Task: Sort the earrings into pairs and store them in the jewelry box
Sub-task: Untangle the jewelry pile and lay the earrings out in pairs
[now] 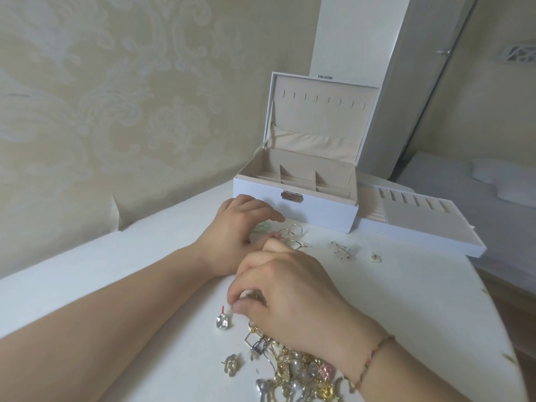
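Earrings (293, 369) are heaped in a tangled pile on the white table (406, 300) at the near edge, under the wrist of the right hand (290, 294), whose thumb and fingers are pinched narrowly on something small at the top of the pile; what is held cannot be made out. The left hand (240, 227) rests farther away with its fingers loosely curled over the table, just beside 2 gold hoops (294, 235) already laid out as a pair; whether anything is gripped in it cannot be told. A silver piece (340, 248) and a small stud (376, 258) lie apart to the right. The jewelry box (295, 198) stands open behind them, its compartments seemingly unfilled, with a removed tray (420, 219) beside it. Several risks are judged likely: hooks in the pile could be snagged and neighbouring pieces dragged along when the pinched item is lifted; the loose silver earring (222, 320) and the flower stud (232, 364) could be knocked by the forearms; and the hoops could be scattered by the left hand, so that the pairing would be undone.
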Demonstrator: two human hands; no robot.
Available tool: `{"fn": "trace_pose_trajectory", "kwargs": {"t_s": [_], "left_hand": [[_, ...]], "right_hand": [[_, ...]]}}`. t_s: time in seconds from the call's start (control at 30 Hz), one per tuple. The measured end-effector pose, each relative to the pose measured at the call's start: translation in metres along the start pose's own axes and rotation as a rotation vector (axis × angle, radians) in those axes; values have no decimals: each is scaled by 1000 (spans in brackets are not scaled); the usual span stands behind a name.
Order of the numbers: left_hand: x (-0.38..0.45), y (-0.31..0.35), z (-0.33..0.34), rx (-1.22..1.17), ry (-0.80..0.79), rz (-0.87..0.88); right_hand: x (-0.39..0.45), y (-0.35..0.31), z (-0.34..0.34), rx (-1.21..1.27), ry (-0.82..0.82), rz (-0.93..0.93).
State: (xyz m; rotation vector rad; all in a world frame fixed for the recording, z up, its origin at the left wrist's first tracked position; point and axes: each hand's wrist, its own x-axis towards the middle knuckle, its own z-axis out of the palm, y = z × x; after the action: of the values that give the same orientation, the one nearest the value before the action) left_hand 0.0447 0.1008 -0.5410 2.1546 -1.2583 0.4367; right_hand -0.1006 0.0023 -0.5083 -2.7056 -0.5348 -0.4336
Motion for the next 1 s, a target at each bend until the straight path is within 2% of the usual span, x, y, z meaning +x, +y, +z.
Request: {"fn": "trace_pose_trajectory", "kwargs": {"t_s": [0.07,0.13,0.2,0.27,0.33,0.4,0.6,0.67,0.77,0.83,0.87,1.0], "left_hand": [[-1,1,0,5,10,-3],[-2,1,-1,17,19,3],[-2,0,0,23,22,7],[-1,-1,1,21,26,12],[0,-2,1,21,27,19],[1,-3,1,18,30,26],[1,-5,3,15,49,23],[1,-5,3,11,54,25],[1,-4,3,-2,62,11],[1,-4,2,5,84,9],[1,-4,3,11,99,5],[1,-3,2,15,122,-23]], "right_hand": [[-8,10,-15,69,81,64],[-22,30,-37,234,266,182],[-38,58,-57,338,481,389],[-51,90,-64,323,576,640],[-59,114,-63,262,557,861],[-63,126,-61,209,531,987],[-70,136,-55,33,405,1096],[-70,135,-55,55,395,1084],[-62,123,-59,19,508,967],[-49,98,-55,47,601,775],[-42,81,-50,101,594,651],[-25,14,-21,176,278,178]]}}
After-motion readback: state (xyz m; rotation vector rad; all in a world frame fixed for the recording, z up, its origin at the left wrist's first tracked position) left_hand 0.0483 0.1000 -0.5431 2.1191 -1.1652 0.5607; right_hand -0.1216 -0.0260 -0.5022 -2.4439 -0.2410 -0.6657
